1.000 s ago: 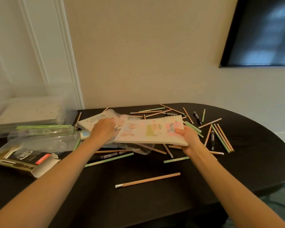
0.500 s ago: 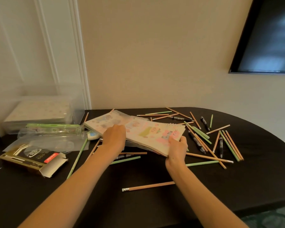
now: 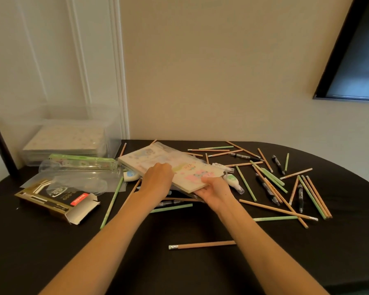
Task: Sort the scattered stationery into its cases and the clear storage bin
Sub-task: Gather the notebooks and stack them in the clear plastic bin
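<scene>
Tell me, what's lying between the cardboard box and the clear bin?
In the head view, a clear pencil case with a green lid lies between the cardboard box and the clear bin.

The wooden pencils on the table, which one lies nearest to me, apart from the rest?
The wooden pencil lying crosswise below the right forearm, its metal eraser end pointing left. It lies alone on the black table; the other pencils are scattered farther back.

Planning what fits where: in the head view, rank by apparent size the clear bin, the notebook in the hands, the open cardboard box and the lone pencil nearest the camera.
1. Clear bin, the largest.
2. Notebook and open cardboard box look alike in size; their distances from the camera differ, so no ranking between them.
3. Lone pencil, smallest, though nearest.
</scene>
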The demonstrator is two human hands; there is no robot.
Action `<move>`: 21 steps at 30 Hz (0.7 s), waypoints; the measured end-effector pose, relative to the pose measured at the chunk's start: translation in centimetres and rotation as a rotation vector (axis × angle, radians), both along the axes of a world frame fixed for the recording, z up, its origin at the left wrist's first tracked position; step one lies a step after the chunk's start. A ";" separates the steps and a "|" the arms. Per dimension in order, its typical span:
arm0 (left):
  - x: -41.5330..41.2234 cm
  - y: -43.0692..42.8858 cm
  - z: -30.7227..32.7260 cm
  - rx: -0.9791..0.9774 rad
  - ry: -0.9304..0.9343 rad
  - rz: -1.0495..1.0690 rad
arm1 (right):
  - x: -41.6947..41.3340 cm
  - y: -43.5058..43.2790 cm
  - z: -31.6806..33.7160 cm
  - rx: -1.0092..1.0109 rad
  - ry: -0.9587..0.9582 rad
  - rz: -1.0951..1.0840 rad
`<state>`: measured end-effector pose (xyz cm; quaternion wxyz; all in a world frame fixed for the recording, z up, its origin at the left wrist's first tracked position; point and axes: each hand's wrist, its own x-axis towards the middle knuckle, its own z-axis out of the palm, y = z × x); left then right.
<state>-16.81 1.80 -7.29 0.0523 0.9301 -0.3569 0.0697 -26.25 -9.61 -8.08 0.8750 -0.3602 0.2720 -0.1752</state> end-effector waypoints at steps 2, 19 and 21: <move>-0.1 -0.2 0.0 -0.124 0.047 0.052 | 0.4 0.0 -0.2 0.011 -0.023 -0.010; 2.4 -5.1 1.7 -0.127 0.014 -0.017 | 4.5 1.3 0.0 0.040 -0.064 0.162; 2.6 -4.9 1.9 -0.191 0.039 -0.044 | 4.9 1.5 -0.1 0.028 -0.057 0.164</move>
